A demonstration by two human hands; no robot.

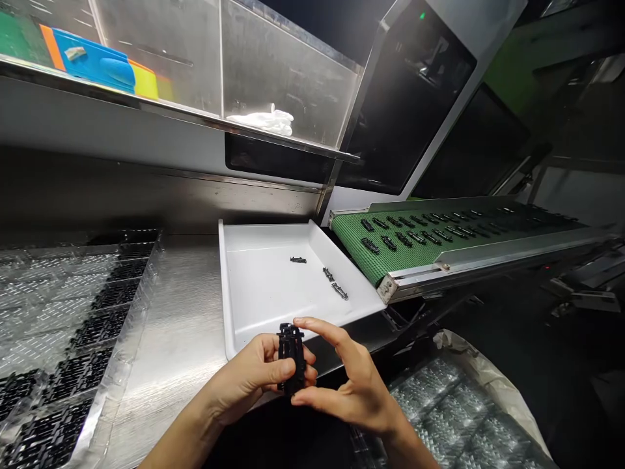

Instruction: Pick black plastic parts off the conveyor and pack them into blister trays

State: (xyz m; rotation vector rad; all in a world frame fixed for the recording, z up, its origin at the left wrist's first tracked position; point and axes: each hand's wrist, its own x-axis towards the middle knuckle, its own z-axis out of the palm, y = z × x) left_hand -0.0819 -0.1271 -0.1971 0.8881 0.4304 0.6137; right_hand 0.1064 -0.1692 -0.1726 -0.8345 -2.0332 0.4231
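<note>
My left hand [261,368] is closed round a small bundle of black plastic parts [291,358], held upright over the near edge of a white tray [258,286]. With thumb and index finger, my right hand [349,378] pinches the same bundle at its top and bottom ends. How many parts are in the bundle I cannot make out. In the white tray lie three loose black parts, one at the back [298,260] and two close together on the right [339,290].
A green conveyor belt [351,241] at the right carries rows of black parts. Clear plastic trays [53,286], partly filled with black parts, lie on the steel table at left. More clear trays [454,404] are stacked low at right. White gloves [268,121] rest on the shelf above.
</note>
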